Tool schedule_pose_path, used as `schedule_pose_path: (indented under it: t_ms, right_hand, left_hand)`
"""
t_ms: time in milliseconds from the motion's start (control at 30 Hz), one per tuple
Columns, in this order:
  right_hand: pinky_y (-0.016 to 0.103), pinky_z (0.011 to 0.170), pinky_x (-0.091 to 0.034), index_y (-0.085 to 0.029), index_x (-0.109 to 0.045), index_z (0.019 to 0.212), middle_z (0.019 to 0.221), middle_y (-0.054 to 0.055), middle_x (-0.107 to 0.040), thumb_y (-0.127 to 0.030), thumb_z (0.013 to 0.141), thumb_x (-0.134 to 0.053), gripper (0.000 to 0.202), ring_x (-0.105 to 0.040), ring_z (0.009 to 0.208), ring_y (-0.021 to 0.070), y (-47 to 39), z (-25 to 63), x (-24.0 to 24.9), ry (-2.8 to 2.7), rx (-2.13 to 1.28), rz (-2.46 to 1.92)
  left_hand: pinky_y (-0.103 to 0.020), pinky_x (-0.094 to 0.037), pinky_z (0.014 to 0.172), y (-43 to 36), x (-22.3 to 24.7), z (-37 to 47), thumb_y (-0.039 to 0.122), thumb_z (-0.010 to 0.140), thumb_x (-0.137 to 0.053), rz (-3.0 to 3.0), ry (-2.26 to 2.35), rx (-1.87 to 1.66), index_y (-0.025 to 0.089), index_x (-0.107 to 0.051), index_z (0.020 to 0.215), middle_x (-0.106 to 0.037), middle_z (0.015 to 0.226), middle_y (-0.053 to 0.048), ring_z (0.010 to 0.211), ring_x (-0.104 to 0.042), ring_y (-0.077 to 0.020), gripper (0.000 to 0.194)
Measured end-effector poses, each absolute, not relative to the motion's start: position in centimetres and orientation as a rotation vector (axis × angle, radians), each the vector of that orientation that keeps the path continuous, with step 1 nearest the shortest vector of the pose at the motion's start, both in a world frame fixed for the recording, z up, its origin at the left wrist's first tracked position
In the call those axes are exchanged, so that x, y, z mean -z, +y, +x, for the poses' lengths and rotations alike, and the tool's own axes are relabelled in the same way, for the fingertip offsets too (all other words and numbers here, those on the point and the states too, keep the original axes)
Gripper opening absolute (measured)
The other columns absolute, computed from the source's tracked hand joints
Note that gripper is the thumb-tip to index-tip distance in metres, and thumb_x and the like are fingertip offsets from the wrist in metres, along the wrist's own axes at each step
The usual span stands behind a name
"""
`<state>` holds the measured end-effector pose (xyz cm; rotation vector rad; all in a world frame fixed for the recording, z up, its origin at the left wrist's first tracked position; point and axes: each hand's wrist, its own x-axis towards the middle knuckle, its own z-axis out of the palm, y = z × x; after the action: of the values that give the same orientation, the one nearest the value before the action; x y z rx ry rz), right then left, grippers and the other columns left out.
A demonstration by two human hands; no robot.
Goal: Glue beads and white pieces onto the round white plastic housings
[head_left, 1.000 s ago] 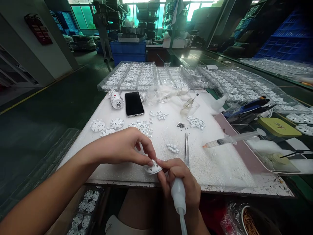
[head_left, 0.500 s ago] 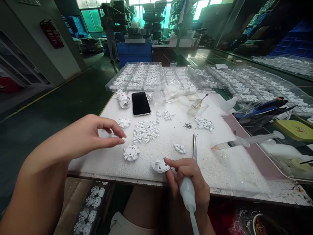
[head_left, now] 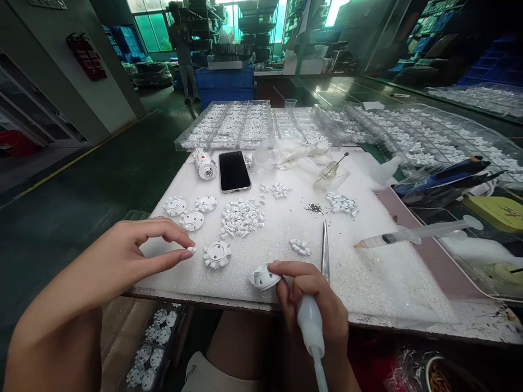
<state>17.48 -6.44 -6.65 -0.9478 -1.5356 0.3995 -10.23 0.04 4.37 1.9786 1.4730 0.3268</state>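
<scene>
My left hand (head_left: 143,250) is closed in a pinch, thumb against forefinger, on a small white piece (head_left: 191,249). Between the thumb and forefinger of my right hand (head_left: 312,294) is a round white plastic part (head_left: 265,277), tilted on its side. The same hand also keeps a white squeeze bottle (head_left: 311,321) against its palm, its thin nozzle pointing down toward me. A round white part with knobs round its rim (head_left: 217,255) lies between my hands, and three similar discs (head_left: 192,220) lie beyond my left hand. A heap of small white pieces (head_left: 243,218) is in the middle.
Tweezers (head_left: 325,250) lie by my right hand, past a small cluster of white pieces (head_left: 300,246). A syringe (head_left: 408,237) rests across the edge of a pink tray (head_left: 402,218). A phone (head_left: 235,171) and clear compartment trays (head_left: 229,125) are farther back. Someone (head_left: 183,54) stands in the background.
My left hand has drawn back left and slightly down with the small white piece, uncovering discs behind it. The round part in my right hand has shifted slightly left and turned.
</scene>
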Motion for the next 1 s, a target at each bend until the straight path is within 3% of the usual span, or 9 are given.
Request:
schedule_pose_path:
  t_ms: [167, 400, 1000]
  right_hand:
    - [0.028, 0.078, -0.058, -0.021, -0.048, 0.088, 0.106, 0.006, -0.063, 0.001, 0.087, -0.058, 0.024, -0.066, 0.098, 0.0158, -6.6, 17.5, 6.9, -1.569, -0.336, -0.976]
    - [0.026, 0.078, -0.06, -0.02, -0.049, 0.089, 0.106, 0.006, -0.06, 0.005, 0.084, -0.059, 0.027, -0.068, 0.099, 0.0158, -6.4, 17.7, 6.7, -1.606, -0.269, -0.958]
    - [0.033, 0.077, -0.061, -0.019, -0.049, 0.085, 0.091, 0.004, -0.064, 0.007, 0.082, -0.062, 0.029, -0.068, 0.095, 0.0194, -6.1, 16.7, 7.2, -1.483, -0.264, -0.87]
  left_hand:
    - [-0.022, -0.051, 0.082, -0.1, -4.8, -6.6, 0.037, 0.088, -0.071, 2.071, 1.182, -0.413, 0.032, -0.074, 0.093, -0.073, 0.102, 0.001, 0.097, -0.065, -0.0192, 0.007]
    - [-0.026, -0.049, 0.083, 0.8, -3.8, -1.5, 0.029, 0.091, -0.07, 2.127, 0.86, -0.406, 0.021, -0.074, 0.092, -0.073, 0.09, -0.001, 0.091, -0.065, -0.0161, 0.009]
    - [-0.024, -0.046, 0.08, 0.1, -2.9, -0.6, 0.025, 0.094, -0.065, 2.17, 0.857, -0.447, 0.018, -0.071, 0.089, -0.07, 0.087, -0.001, 0.087, -0.063, -0.0133, 0.01]
